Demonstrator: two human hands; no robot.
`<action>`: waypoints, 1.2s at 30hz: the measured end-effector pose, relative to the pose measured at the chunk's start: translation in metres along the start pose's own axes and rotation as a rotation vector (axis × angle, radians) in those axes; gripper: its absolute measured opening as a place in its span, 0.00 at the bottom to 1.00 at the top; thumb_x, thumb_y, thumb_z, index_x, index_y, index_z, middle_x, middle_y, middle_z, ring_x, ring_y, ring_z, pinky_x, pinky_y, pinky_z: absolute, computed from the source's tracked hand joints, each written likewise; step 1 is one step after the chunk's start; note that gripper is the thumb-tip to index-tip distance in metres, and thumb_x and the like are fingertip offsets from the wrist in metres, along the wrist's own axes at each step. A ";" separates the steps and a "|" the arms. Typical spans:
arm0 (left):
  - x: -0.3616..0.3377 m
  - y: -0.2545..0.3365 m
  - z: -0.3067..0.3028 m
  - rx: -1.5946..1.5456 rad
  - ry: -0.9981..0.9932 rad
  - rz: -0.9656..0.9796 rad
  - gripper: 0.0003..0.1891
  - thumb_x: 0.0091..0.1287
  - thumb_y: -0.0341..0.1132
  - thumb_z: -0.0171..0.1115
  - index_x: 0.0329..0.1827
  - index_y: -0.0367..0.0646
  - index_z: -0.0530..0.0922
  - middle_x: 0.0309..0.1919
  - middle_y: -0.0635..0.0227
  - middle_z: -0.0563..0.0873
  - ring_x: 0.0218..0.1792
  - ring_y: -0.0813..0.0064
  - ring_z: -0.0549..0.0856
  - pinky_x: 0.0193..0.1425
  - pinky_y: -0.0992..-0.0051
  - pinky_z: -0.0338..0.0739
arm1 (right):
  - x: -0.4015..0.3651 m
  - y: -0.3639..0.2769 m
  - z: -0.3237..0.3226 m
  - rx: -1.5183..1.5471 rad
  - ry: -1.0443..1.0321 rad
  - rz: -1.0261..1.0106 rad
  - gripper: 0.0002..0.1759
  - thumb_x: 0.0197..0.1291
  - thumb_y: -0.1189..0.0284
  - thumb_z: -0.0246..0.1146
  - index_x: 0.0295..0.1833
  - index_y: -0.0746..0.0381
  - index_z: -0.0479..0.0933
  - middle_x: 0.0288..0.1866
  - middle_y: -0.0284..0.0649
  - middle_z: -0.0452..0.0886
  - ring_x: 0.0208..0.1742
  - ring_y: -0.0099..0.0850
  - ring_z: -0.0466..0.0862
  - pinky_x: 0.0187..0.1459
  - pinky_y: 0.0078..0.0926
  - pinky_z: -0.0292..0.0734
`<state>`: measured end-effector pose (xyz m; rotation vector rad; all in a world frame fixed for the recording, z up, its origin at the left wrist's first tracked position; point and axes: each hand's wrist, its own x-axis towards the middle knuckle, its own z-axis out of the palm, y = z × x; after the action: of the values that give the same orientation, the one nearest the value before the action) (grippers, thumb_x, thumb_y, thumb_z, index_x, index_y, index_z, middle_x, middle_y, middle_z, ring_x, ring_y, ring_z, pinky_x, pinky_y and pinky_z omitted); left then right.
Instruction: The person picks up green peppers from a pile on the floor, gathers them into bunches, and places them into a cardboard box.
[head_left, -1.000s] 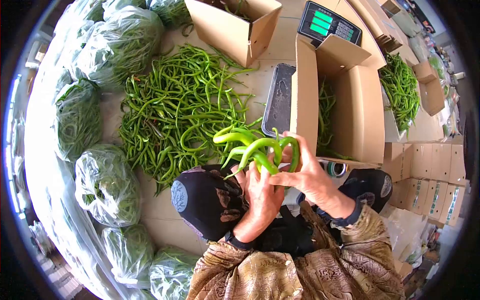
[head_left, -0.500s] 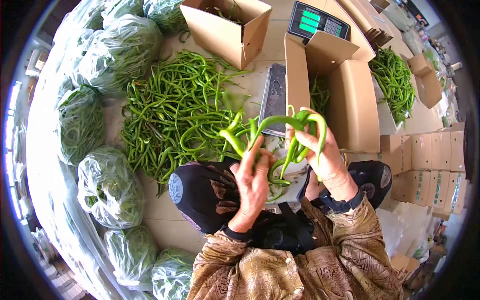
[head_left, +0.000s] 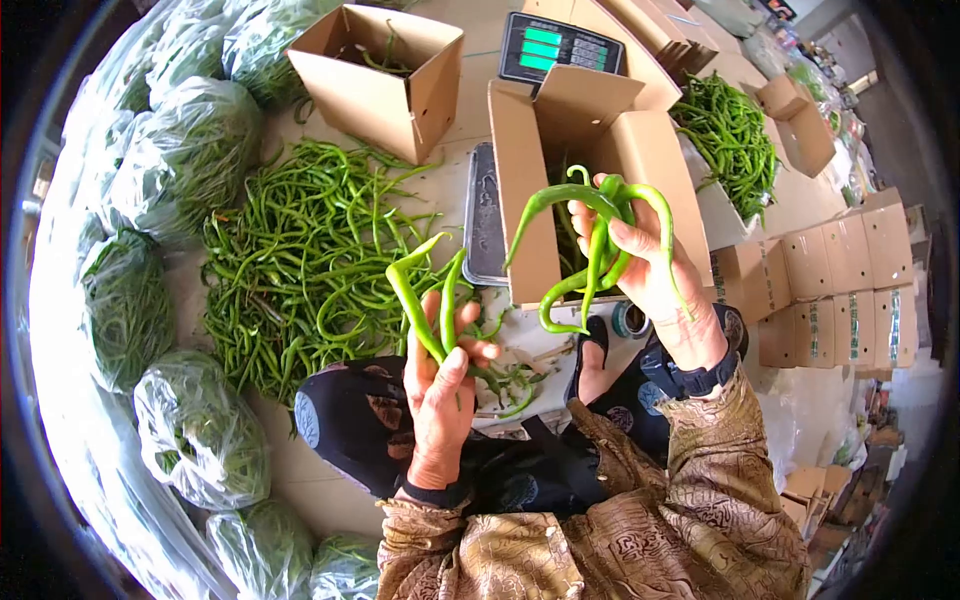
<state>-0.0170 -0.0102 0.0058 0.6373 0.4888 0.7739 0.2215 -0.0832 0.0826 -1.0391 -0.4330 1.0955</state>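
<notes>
My right hand (head_left: pixel 650 270) grips a bunch of long curved green chili peppers (head_left: pixel 590 225) by their stem ends, held up in front of an open cardboard box (head_left: pixel 520 190). My left hand (head_left: pixel 440 380) holds two green peppers (head_left: pixel 425 300) upright over my knee. A big loose pile of green peppers (head_left: pixel 300 260) lies on the surface to the left of both hands. The box in front has some peppers inside it.
A second open box (head_left: pixel 375 70) stands behind the pile. A digital scale (head_left: pixel 545 45) with its dark tray (head_left: pixel 485 215) sits near the boxes. Clear bags of peppers (head_left: pixel 180 150) line the left edge. More peppers (head_left: pixel 730 135) and flat cartons (head_left: pixel 840 290) lie right.
My hands have separated: the right one lifted its bunch up and right toward the box, the left one kept two peppers and moved down-left. The view shifted, so everything sits further left.
</notes>
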 end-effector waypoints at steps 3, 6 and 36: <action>-0.001 -0.002 0.002 -0.064 -0.002 -0.012 0.34 0.68 0.29 0.60 0.76 0.38 0.56 0.60 0.55 0.78 0.42 0.70 0.83 0.51 0.72 0.77 | 0.002 -0.009 0.004 0.035 0.097 -0.053 0.23 0.64 0.74 0.64 0.63 0.64 0.69 0.56 0.44 0.79 0.56 0.34 0.81 0.59 0.32 0.77; 0.001 -0.003 0.002 -0.122 0.013 -0.013 0.33 0.68 0.29 0.60 0.75 0.38 0.57 0.58 0.56 0.78 0.38 0.71 0.83 0.45 0.74 0.79 | 0.007 -0.013 -0.012 0.049 0.140 -0.079 0.19 0.65 0.74 0.64 0.60 0.64 0.70 0.54 0.43 0.79 0.55 0.33 0.81 0.58 0.30 0.78; 0.005 -0.015 -0.005 -0.595 -0.140 -0.125 0.29 0.69 0.33 0.62 0.71 0.44 0.63 0.57 0.52 0.80 0.47 0.63 0.81 0.55 0.63 0.79 | -0.061 0.078 0.044 -0.863 -0.411 0.309 0.17 0.66 0.62 0.63 0.40 0.67 0.73 0.27 0.48 0.83 0.28 0.37 0.85 0.32 0.34 0.78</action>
<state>-0.0097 -0.0126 -0.0088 0.1033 0.1507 0.7041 0.1221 -0.1104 0.0489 -1.6713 -1.1720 1.4444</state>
